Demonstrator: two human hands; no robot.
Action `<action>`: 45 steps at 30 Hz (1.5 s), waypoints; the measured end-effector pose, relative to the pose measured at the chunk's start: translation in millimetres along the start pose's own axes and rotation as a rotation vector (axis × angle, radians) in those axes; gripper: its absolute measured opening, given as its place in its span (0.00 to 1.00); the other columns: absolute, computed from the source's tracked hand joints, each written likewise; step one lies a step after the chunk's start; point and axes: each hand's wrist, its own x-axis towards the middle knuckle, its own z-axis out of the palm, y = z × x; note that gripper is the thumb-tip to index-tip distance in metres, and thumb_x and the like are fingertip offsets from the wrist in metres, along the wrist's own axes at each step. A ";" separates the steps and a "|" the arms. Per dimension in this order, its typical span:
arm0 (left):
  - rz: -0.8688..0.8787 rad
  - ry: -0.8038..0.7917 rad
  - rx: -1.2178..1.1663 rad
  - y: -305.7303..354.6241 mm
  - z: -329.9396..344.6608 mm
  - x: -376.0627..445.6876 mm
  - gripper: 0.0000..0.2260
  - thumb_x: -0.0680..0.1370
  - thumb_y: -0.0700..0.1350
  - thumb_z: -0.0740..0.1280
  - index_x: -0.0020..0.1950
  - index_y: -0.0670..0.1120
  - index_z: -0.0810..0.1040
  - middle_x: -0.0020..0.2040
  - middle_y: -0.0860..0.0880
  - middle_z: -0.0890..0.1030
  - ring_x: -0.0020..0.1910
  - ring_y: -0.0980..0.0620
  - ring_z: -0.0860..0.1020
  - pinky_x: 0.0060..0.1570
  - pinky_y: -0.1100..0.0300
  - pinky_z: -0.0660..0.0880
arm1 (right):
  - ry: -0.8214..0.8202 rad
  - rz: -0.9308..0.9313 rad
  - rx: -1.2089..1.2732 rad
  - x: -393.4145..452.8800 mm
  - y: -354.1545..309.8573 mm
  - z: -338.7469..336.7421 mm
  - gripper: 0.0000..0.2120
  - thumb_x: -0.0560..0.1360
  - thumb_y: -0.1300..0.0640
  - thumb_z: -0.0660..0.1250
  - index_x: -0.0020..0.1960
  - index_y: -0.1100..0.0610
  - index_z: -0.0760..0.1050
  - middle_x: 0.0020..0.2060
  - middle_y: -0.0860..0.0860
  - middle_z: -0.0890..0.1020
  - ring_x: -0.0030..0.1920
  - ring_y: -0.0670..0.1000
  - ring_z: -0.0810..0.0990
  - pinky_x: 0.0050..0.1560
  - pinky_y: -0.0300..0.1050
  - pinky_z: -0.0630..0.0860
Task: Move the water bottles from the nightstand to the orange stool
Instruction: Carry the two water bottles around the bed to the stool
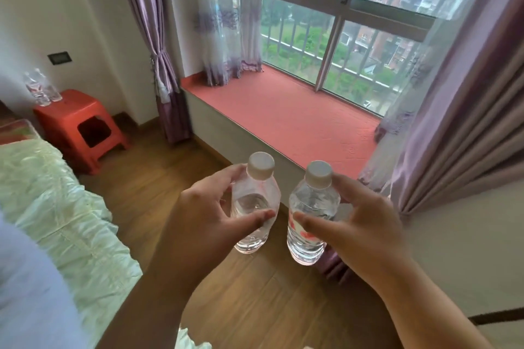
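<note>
Left hand [204, 215] fingers curled round a bottle [253, 207], right hand [360, 224] likewise gripping another bottle [310, 215], both seemingly upright

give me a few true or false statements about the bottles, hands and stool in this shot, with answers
1. Each hand holds one water bottle. True: the left hand grips the left bottle and the right hand grips the right bottle.
2. The orange stool has nothing on it. False: two water bottles already stand on it.
3. Both held bottles have their caps on. True.
4. The stool stands on the window seat. False: it stands on the wooden floor beside the bed.
5. The held bottles lie on the floor. False: both are held upright in the air.
</note>
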 end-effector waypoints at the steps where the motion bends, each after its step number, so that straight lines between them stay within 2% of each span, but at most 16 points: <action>1: -0.018 0.013 0.013 -5.9 -4.7 1.3 0.34 0.63 0.64 0.78 0.67 0.63 0.74 0.49 0.74 0.76 0.51 0.71 0.76 0.45 0.75 0.74 | -0.029 -0.010 -0.007 7.0 -3.6 7.8 0.30 0.63 0.39 0.80 0.63 0.38 0.77 0.49 0.33 0.83 0.49 0.34 0.81 0.50 0.40 0.78; 3: -0.063 0.045 0.040 -18.0 -13.5 3.4 0.34 0.63 0.64 0.78 0.68 0.62 0.74 0.50 0.75 0.74 0.52 0.72 0.75 0.44 0.74 0.74 | -0.074 -0.032 -0.005 21.1 -9.7 23.5 0.30 0.63 0.38 0.79 0.63 0.38 0.77 0.50 0.33 0.83 0.49 0.34 0.80 0.49 0.41 0.78; 5: -0.114 0.079 0.070 -28.1 -22.0 3.2 0.35 0.63 0.64 0.77 0.68 0.61 0.74 0.51 0.73 0.75 0.50 0.70 0.77 0.43 0.74 0.72 | -0.109 -0.062 -0.005 35.7 -14.9 39.3 0.29 0.62 0.38 0.79 0.62 0.39 0.78 0.49 0.32 0.83 0.48 0.32 0.79 0.44 0.35 0.74; 7: -0.176 0.112 0.096 -35.9 -30.4 1.3 0.36 0.63 0.64 0.77 0.69 0.60 0.73 0.55 0.67 0.78 0.49 0.64 0.79 0.43 0.74 0.71 | -0.153 -0.096 -0.004 49.7 -21.7 55.9 0.30 0.61 0.37 0.79 0.62 0.39 0.77 0.48 0.30 0.81 0.48 0.28 0.77 0.40 0.27 0.70; 11: -0.299 0.202 0.143 -51.8 -50.2 -0.3 0.37 0.63 0.64 0.78 0.70 0.60 0.72 0.61 0.61 0.79 0.51 0.58 0.79 0.45 0.71 0.72 | -0.261 -0.171 0.045 78.6 -35.6 91.0 0.32 0.61 0.38 0.79 0.64 0.39 0.77 0.48 0.26 0.78 0.48 0.23 0.74 0.41 0.19 0.67; 14: -0.390 0.283 0.201 -60.1 -61.4 0.5 0.36 0.63 0.63 0.78 0.70 0.59 0.73 0.61 0.61 0.80 0.52 0.58 0.79 0.45 0.72 0.72 | -0.349 -0.243 0.090 102.5 -44.1 115.6 0.35 0.60 0.38 0.79 0.66 0.42 0.77 0.53 0.34 0.83 0.51 0.27 0.75 0.43 0.19 0.67; 17: -0.483 0.344 0.234 -62.2 -67.9 9.6 0.35 0.62 0.62 0.79 0.68 0.60 0.74 0.59 0.62 0.80 0.51 0.59 0.79 0.42 0.76 0.67 | -0.421 -0.280 0.186 129.3 -51.9 133.5 0.34 0.60 0.41 0.80 0.65 0.42 0.78 0.51 0.32 0.82 0.50 0.28 0.76 0.44 0.20 0.68; 22: -0.577 0.414 0.275 -67.9 -65.4 45.9 0.34 0.62 0.63 0.79 0.67 0.62 0.74 0.58 0.63 0.79 0.51 0.60 0.78 0.42 0.74 0.67 | -0.497 -0.333 0.230 184.4 -50.1 154.9 0.34 0.62 0.40 0.80 0.65 0.42 0.77 0.51 0.34 0.83 0.48 0.34 0.81 0.47 0.35 0.77; 27: -0.634 0.497 0.290 -67.5 -54.6 86.8 0.34 0.61 0.67 0.77 0.65 0.65 0.73 0.53 0.67 0.79 0.49 0.63 0.78 0.43 0.71 0.70 | -0.521 -0.366 0.230 244.5 -41.5 163.0 0.31 0.61 0.41 0.80 0.64 0.39 0.76 0.47 0.34 0.83 0.47 0.35 0.81 0.48 0.41 0.78; 31: -0.651 0.539 0.299 -69.0 -44.9 113.3 0.33 0.60 0.69 0.76 0.63 0.68 0.73 0.51 0.69 0.78 0.48 0.66 0.77 0.43 0.69 0.71 | -0.519 -0.405 0.241 281.5 -36.3 168.7 0.34 0.62 0.40 0.80 0.66 0.39 0.75 0.48 0.35 0.83 0.45 0.35 0.81 0.43 0.34 0.73; 35: -0.672 0.539 0.311 -73.3 -38.5 134.7 0.33 0.60 0.69 0.76 0.63 0.68 0.73 0.51 0.71 0.77 0.48 0.64 0.77 0.44 0.70 0.71 | -0.544 -0.423 0.277 306.2 -31.4 171.6 0.32 0.62 0.40 0.80 0.65 0.40 0.77 0.49 0.35 0.83 0.48 0.34 0.80 0.44 0.30 0.71; 42: -0.684 0.482 0.324 -98.4 -32.9 176.9 0.32 0.62 0.65 0.78 0.63 0.66 0.73 0.51 0.71 0.76 0.50 0.65 0.76 0.42 0.73 0.69 | -0.584 -0.407 0.267 342.0 -20.4 188.4 0.31 0.62 0.42 0.81 0.64 0.42 0.78 0.49 0.35 0.83 0.48 0.35 0.81 0.46 0.36 0.76; 45: -0.674 0.456 0.309 -114.9 -33.6 199.1 0.32 0.62 0.65 0.78 0.63 0.65 0.74 0.50 0.72 0.75 0.49 0.67 0.76 0.41 0.74 0.67 | -0.580 -0.395 0.251 360.8 -18.1 196.7 0.32 0.63 0.42 0.81 0.65 0.41 0.77 0.51 0.34 0.83 0.50 0.34 0.80 0.47 0.36 0.75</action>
